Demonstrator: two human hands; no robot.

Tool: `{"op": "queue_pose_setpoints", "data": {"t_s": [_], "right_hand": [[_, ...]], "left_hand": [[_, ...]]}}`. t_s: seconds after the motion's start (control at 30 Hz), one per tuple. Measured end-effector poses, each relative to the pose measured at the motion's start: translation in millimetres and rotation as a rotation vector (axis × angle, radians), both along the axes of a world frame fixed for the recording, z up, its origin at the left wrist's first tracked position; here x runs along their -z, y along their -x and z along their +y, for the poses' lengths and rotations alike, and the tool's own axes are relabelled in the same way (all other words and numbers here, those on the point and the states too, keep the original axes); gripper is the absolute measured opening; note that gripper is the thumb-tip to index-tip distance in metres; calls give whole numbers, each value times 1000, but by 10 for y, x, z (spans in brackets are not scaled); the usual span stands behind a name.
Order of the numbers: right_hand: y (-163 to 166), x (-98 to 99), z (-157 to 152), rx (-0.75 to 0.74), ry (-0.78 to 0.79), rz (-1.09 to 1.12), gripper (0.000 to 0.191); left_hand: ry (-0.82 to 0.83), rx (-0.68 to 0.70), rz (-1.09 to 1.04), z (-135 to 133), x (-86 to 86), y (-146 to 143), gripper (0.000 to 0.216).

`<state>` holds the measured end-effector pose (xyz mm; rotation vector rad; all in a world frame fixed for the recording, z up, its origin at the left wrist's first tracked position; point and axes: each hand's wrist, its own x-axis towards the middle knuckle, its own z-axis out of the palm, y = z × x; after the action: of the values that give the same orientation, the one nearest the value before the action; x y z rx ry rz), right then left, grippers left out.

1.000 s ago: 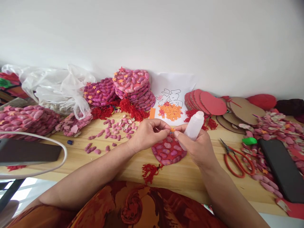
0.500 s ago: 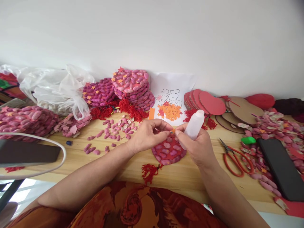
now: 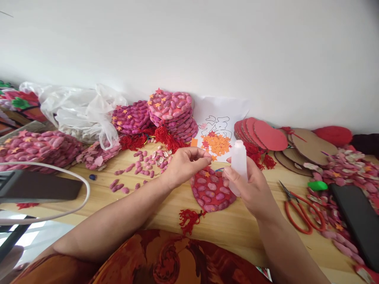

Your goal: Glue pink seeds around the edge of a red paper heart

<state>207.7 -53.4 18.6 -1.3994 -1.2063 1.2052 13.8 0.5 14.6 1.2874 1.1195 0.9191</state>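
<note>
My left hand (image 3: pixel 188 165) pinches a small orange paper star (image 3: pixel 213 158) between thumb and fingertips. My right hand (image 3: pixel 251 183) is wrapped round a translucent white squeeze bottle (image 3: pixel 239 163), held upright with its tip at the top. Below both hands, a red disc covered with pink-purple peanuts (image 3: pixel 211 193) lies on the wooden table, with a red tassel (image 3: pixel 189 221) at its near edge. One orange star shows near the disc's top. Just beyond, orange and red stars (image 3: pixel 217 144) are heaped on a white sheet (image 3: pixel 225 106) bearing an outlined character.
Loose pink peanuts (image 3: pixel 145 165) lie to the left, before stacked peanut-covered discs (image 3: pixel 171 110) and a plastic bag (image 3: pixel 79 112). Red card discs (image 3: pixel 268 134), orange-handled scissors (image 3: pixel 302 213), a green cap (image 3: pixel 318 185) and a black phone (image 3: pixel 355 221) are on the right.
My hands have drawn apart; the star stays in my left fingertips. My right hand has turned the bottle more upright. The whole view has shifted slightly.
</note>
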Motion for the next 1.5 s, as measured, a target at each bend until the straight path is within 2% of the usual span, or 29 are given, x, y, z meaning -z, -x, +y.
{"op": "queue_pose_setpoints", "data": {"t_s": [0.2, 0.27, 0.53, 0.7, 0.87, 1.27, 1.5], "right_hand": [[-31, -58, -59, -209, 40, 46, 37], [-34, -62, -66, -235, 45, 13, 37], [2, -54, -80, -126, -71, -130, 39], [-6, -44, -73, -69, -179, -249, 33], [-10, -29, -64, -52, -211, -306, 31], [-97, 12, -34, -22, -340, -480, 27], [-106, 17, -32, -6, -330, -490, 27]], "left_hand": [[-69, -149, -74, 116, -43, 89, 22], [-112, -179, -46, 130, -73, 108, 21], [-342, -242, 192, 109, -109, 125, 13], [-502, -223, 308, 87, -102, 127, 9], [-633, -162, 379, 88, -118, 151, 8], [-819, -92, 370, 147, -25, 200, 10], [-812, -84, 364, 144, -26, 195, 10]]}}
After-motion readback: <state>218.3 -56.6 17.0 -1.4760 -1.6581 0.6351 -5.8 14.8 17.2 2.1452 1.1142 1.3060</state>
